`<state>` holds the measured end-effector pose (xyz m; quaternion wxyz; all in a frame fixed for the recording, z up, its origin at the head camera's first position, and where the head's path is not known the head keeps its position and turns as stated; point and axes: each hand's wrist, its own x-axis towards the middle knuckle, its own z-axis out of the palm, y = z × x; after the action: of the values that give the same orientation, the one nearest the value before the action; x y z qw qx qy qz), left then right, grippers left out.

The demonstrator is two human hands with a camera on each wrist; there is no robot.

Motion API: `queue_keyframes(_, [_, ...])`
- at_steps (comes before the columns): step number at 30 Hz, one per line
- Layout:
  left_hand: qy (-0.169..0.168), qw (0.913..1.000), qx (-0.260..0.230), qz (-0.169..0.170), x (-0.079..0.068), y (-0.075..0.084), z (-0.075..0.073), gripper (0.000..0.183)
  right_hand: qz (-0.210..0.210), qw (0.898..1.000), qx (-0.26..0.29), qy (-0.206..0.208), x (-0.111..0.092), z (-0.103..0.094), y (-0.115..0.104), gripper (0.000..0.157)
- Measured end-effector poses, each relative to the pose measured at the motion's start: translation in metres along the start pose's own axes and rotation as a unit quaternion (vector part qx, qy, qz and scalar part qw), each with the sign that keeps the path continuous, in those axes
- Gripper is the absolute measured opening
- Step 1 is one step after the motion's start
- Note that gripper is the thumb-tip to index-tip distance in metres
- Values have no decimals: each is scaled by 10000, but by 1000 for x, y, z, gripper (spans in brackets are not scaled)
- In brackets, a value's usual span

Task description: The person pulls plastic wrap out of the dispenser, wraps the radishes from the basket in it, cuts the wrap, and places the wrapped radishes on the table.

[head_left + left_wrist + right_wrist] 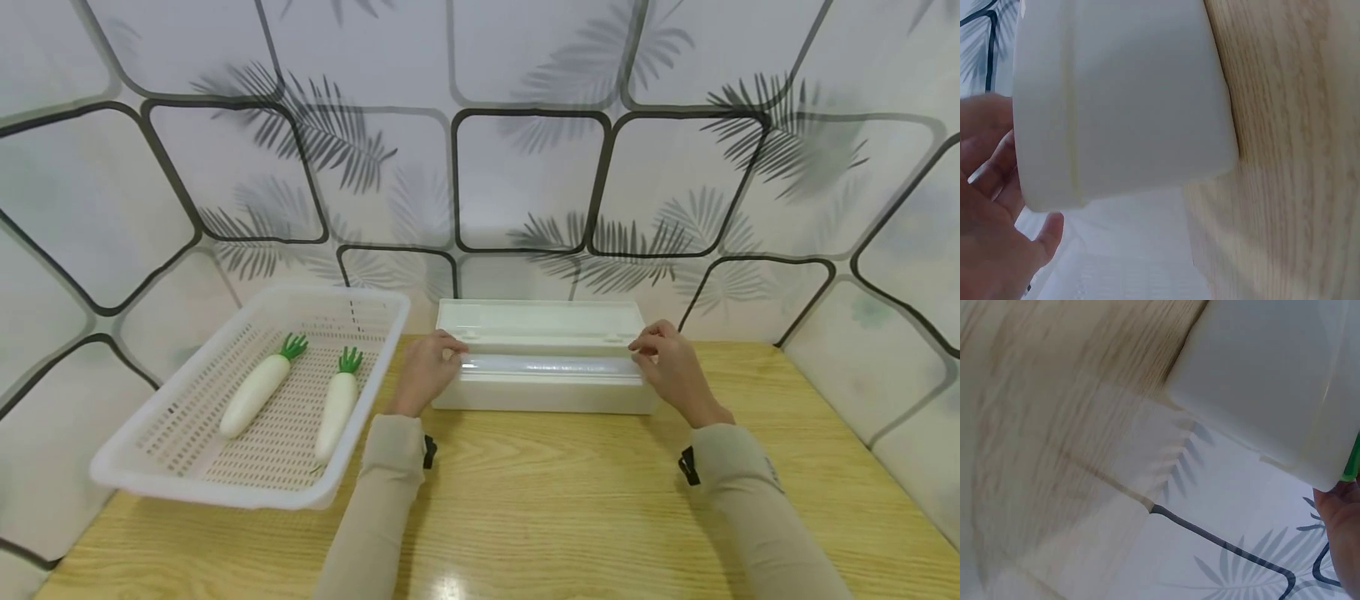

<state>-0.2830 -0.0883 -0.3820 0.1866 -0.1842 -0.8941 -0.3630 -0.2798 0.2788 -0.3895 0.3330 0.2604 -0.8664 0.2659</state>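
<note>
A long white cling film dispenser (547,396) stands on the table with its lid (540,321) raised at the back. Inside it lies a shiny roll of clear cling film (551,365). My left hand (429,371) grips at the roll's left end, fingers curled over the dispenser's edge. At the opposite end, my right hand (667,367) pinches with thumb and forefinger. The left wrist view shows the dispenser's end wall (1141,100) hiding some fingertips. A bit of green (1352,464) shows beside the right fingers in the right wrist view.
To the left, a white perforated basket (397,333) holds two white radishes with green tops, one radish (258,396) left of the other radish (337,415). The wooden table (540,508) ends at a patterned wall covering (532,183) close behind the dispenser.
</note>
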Motion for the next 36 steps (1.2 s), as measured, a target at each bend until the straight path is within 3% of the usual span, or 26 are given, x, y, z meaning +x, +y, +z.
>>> queue_keyframes(6, [459, 9977, -483, -142, 4, -1, 3, 8, 798, 9950, 537, -268, -2, -6, 4, 7])
queue_keyframes(11, [530, 9956, -737, -231, 5, -1, 3, 23, 1472, 9801, 1210, -563, -4, -9, 5, 8])
queue_keyframes(14, [518, 9950, -810, -277, 5, 1, 3, 20, 1662, 9681, 1785, -564, -4, -10, 5, 10])
queue_keyframes(17, [556, 9941, -869, -320, 5, 1, 3, 9, 1724, 9597, 2142, -584, -3, -11, 4, 12])
queue_keyframes(20, [563, 9915, -1084, -445, 5, 0, 3, 7, 1752, 9600, 2109, -574, -2, -12, 5, 15])
queue_keyframes(24, [445, 9829, -1629, -735, 6, 0, 2, 10, 1838, 9579, 2141, -532, -1, -14, 7, 18])
queue_keyframes(29, [293, 9711, -2156, -983, 5, 4, -1, 12, 1884, 9464, 2573, -509, 0, -15, 6, 19])
queue_keyframes(36, [268, 9659, -2371, -1001, 7, 9, -4, 15, 1833, 9481, 2549, -501, 5, -17, 2, 19])
